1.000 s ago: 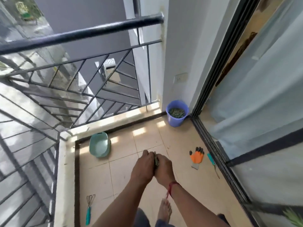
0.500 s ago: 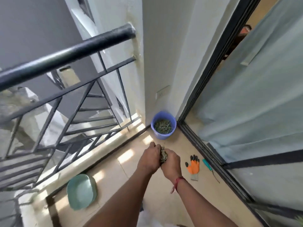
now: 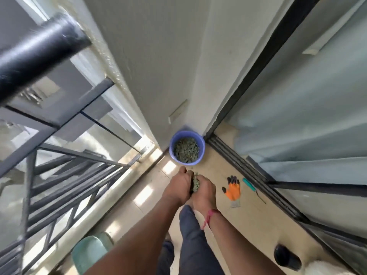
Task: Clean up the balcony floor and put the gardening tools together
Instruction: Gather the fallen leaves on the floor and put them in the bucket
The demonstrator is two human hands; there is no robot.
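Note:
My left hand point(image 3: 178, 185) and my right hand point(image 3: 205, 190) are pressed together, cupping a clump of dry green leaves point(image 3: 195, 182) between them. The hands hang above the beige floor tiles, a short way before a blue bucket point(image 3: 201, 142) that stands in the corner and holds more dry leaves. An orange and black gardening glove point(image 3: 233, 190) lies flat on the floor to the right of my hands. A thin tool with a teal handle point(image 3: 249, 185) lies beside the glove, along the door track.
A black metal railing point(image 3: 39, 50) runs along the left. A teal basin point(image 3: 89, 253) sits on the floor at the lower left. The sliding door track point(image 3: 248, 171) and a curtain close the right side. A dark round object point(image 3: 287, 258) sits at the lower right.
I have walked toward the corner with the leaves cupped in both hands. The blue bucket is now much closer, and the teal basin has slid behind to the lower left.

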